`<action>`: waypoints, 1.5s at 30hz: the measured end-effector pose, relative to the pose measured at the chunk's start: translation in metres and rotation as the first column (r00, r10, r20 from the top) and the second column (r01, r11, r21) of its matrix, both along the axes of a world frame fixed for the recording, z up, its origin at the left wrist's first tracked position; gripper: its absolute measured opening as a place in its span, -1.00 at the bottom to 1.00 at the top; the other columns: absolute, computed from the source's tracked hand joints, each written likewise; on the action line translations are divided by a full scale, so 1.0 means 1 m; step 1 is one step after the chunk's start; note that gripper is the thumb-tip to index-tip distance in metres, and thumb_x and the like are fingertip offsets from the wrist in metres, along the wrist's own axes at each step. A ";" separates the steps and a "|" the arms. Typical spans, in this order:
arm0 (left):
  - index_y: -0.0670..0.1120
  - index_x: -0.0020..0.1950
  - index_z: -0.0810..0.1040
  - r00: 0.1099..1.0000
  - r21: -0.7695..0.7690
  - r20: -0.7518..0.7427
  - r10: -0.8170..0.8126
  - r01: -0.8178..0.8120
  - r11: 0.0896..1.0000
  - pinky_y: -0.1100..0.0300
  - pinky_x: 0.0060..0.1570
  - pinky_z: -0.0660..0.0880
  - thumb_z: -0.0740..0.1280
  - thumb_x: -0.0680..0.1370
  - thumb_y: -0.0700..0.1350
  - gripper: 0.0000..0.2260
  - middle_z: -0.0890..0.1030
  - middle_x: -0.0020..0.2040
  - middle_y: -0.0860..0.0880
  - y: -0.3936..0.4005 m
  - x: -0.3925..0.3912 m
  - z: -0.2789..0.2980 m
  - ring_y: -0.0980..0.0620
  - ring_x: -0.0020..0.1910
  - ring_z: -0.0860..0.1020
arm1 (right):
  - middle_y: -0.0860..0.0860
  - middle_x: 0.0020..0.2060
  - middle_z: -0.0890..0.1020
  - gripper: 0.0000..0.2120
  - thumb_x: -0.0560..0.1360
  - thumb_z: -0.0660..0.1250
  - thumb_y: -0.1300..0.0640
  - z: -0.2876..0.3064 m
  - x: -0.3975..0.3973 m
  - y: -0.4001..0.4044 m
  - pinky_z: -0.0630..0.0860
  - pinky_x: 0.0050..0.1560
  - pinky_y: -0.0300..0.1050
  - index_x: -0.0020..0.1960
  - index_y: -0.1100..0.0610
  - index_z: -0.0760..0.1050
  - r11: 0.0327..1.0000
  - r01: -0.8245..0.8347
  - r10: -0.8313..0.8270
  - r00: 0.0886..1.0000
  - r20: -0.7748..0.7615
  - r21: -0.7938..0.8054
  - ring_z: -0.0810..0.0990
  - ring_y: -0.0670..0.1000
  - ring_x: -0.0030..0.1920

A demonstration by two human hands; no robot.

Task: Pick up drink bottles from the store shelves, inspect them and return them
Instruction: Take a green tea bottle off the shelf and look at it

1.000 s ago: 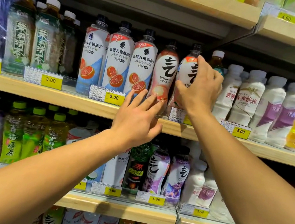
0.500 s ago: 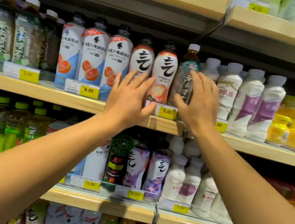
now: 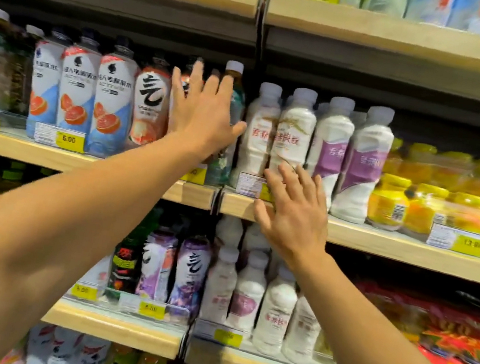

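Left hand [image 3: 203, 118], fingers straight and spread, holds nothing and lies flat against the fronts of two upright bottles on the light wooden middle shelf [image 3: 381, 240]: a white-and-orange bottle with a big black character [image 3: 149, 109] partly beside it, and a dark green-labelled tea bottle with a pale cap [image 3: 229, 135] under its thumb side. Right hand [image 3: 292, 219], also flat and empty, fingers splayed, sits lower over the shelf edge, fingertips reaching the base of a white plastic milk-drink bottle with red lettering [image 3: 293, 133]. Yellow price tag reading 6.00 [image 3: 68, 139] further left; picture blurred.
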State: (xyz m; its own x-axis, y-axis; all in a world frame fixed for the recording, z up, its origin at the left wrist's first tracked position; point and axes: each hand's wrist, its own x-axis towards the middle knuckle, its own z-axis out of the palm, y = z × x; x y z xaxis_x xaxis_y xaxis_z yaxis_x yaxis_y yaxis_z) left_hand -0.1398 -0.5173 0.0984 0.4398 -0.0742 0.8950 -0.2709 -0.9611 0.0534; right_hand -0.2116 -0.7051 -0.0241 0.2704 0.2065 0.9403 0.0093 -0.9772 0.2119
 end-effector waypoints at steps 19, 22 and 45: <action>-0.12 0.53 0.30 0.777 0.062 0.415 -0.473 0.495 0.867 -0.12 0.21 0.55 0.54 0.42 -0.11 -0.27 0.39 0.49 -0.17 -0.016 -0.033 -0.038 -0.17 0.35 0.49 | 0.03 0.45 0.42 -0.41 0.49 0.08 -0.23 0.006 -0.012 0.005 -0.01 0.54 0.17 0.42 0.01 0.44 0.998 0.034 -0.020 0.976 -0.217 0.061 0.27 0.15 0.49; -0.19 0.51 0.33 0.699 0.061 0.483 -0.527 0.573 0.817 0.07 0.39 0.40 0.54 0.41 -0.13 -0.28 0.40 0.47 -0.21 -0.005 -0.047 -0.020 -0.12 0.42 0.41 | 0.02 0.47 0.38 -0.35 0.46 0.01 -0.26 0.010 -0.015 0.008 -0.01 0.55 0.17 0.44 -0.01 0.41 0.996 0.037 -0.015 0.965 -0.260 0.080 0.20 0.14 0.52; -0.17 0.47 0.42 0.648 -0.275 0.565 -0.511 0.731 0.624 0.02 0.42 0.36 0.41 0.27 -0.35 -0.27 0.48 0.43 -0.10 0.344 -0.011 -0.020 0.01 0.44 0.42 | 0.11 0.45 0.40 -0.33 0.40 0.27 -0.14 0.026 0.054 0.334 0.18 0.48 0.21 0.47 0.07 0.38 0.988 -0.129 0.149 0.946 -0.288 0.088 0.28 0.24 0.48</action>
State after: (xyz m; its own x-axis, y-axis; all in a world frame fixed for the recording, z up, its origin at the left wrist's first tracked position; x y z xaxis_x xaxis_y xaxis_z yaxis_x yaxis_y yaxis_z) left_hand -0.1509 -0.1729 0.0781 0.0410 0.2583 0.9652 -0.8899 -0.4298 0.1528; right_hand -0.1572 -0.3714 0.0017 0.5093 0.2009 0.8368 0.1977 -0.9737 0.1135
